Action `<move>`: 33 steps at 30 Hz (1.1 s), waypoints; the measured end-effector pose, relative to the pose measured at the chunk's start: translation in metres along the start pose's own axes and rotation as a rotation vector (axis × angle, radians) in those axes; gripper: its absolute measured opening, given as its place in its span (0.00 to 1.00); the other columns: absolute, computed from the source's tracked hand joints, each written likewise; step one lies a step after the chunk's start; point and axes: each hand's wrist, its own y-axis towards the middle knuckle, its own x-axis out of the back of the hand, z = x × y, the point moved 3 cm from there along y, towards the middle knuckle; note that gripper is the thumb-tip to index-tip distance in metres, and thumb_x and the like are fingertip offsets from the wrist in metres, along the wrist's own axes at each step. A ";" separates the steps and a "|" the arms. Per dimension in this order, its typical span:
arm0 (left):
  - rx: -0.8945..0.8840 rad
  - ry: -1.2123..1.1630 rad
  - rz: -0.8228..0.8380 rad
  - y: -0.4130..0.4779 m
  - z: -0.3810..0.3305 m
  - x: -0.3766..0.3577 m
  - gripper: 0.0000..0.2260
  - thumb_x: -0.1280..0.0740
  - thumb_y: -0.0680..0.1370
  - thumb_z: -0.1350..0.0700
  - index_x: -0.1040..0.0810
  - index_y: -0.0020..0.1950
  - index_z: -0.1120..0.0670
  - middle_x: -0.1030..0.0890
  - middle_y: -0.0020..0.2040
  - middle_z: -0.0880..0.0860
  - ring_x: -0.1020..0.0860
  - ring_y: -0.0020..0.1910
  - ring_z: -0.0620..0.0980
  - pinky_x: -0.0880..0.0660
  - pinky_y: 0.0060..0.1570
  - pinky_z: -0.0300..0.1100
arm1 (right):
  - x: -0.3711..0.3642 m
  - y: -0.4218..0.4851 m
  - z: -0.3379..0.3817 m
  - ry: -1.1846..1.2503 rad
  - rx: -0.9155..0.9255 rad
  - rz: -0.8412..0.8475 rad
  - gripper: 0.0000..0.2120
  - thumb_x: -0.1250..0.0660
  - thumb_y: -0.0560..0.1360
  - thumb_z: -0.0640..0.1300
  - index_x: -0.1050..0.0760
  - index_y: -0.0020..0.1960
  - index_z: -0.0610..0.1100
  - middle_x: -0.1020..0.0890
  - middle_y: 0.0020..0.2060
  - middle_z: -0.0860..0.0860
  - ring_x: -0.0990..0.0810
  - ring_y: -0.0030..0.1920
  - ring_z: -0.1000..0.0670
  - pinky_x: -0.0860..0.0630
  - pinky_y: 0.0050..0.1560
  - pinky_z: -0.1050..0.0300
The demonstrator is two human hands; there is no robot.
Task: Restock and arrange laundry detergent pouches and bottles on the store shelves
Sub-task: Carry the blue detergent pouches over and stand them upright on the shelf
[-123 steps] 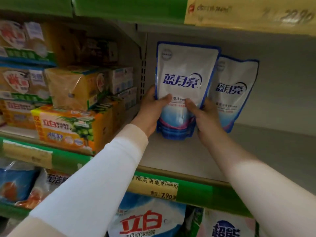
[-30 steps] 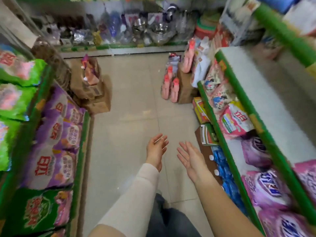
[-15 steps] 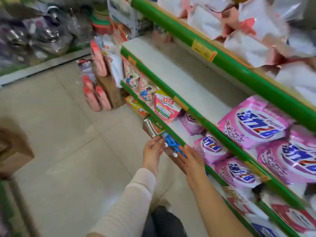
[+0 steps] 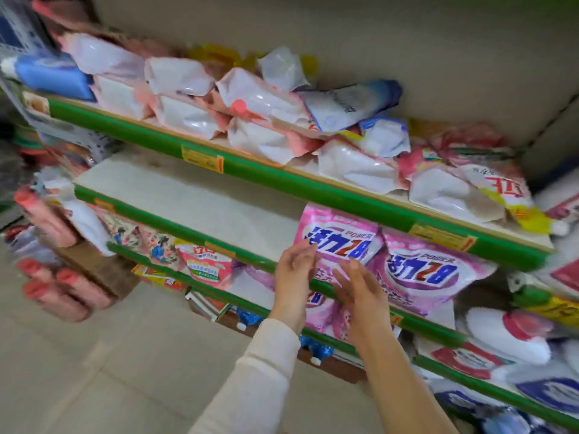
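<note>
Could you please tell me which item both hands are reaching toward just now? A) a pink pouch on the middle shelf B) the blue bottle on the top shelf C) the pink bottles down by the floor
A: the left hand and the right hand are both open and empty, right in front of the pink pouch on the middle shelf.

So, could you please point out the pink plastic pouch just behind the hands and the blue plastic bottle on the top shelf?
pink plastic pouch [image 4: 341,238]: head view, on its blue lettering.
blue plastic bottle [image 4: 53,75]: head view, on the middle of its body.
</note>
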 end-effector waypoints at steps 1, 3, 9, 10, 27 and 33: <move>-0.048 0.009 0.017 0.002 -0.009 -0.013 0.04 0.35 0.77 0.60 0.24 0.50 0.52 0.18 0.52 0.59 0.19 0.52 0.55 0.23 0.56 0.50 | 0.003 0.003 0.012 0.014 0.020 0.003 0.08 0.34 0.74 0.50 0.25 0.53 0.50 0.18 0.50 0.51 0.19 0.49 0.53 0.24 0.53 0.55; -0.154 0.006 0.068 0.005 -0.030 -0.034 0.06 0.37 0.78 0.62 0.24 0.49 0.52 0.18 0.48 0.53 0.19 0.48 0.49 0.23 0.51 0.42 | 0.005 0.009 0.033 0.040 0.056 0.010 0.09 0.34 0.75 0.50 0.25 0.53 0.51 0.18 0.52 0.51 0.19 0.52 0.51 0.26 0.55 0.54; -0.344 -0.019 0.220 0.022 -0.101 -0.087 0.07 0.38 0.78 0.64 0.25 0.49 0.52 0.19 0.45 0.48 0.21 0.45 0.45 0.27 0.48 0.35 | -0.004 0.030 0.109 0.183 0.228 0.056 0.17 0.37 0.78 0.47 0.29 0.65 0.43 0.20 0.57 0.49 0.18 0.54 0.52 0.23 0.54 0.58; -0.371 -0.003 0.235 0.028 -0.113 -0.094 0.07 0.38 0.78 0.64 0.25 0.49 0.52 0.19 0.45 0.48 0.21 0.45 0.45 0.27 0.47 0.34 | -0.006 0.037 0.122 0.185 0.255 0.057 0.15 0.38 0.78 0.47 0.29 0.63 0.44 0.20 0.57 0.49 0.18 0.54 0.51 0.22 0.54 0.58; -0.409 0.955 0.362 0.148 -0.190 -0.172 0.15 0.37 0.78 0.52 0.22 0.57 0.63 0.20 0.54 0.57 0.23 0.57 0.53 0.29 0.51 0.40 | -0.020 0.152 0.232 -0.323 0.160 -0.149 0.29 0.31 0.69 0.62 0.25 0.56 0.39 0.20 0.54 0.41 0.21 0.54 0.40 0.26 0.61 0.45; -0.258 0.878 0.416 0.164 -0.171 -0.192 0.23 0.31 0.73 0.49 0.27 0.64 0.59 0.24 0.63 0.59 0.26 0.63 0.56 0.31 0.63 0.46 | -0.020 0.212 0.220 -0.474 0.138 -0.004 0.40 0.41 0.65 0.73 0.31 0.69 0.50 0.26 0.66 0.45 0.27 0.64 0.42 0.32 0.67 0.42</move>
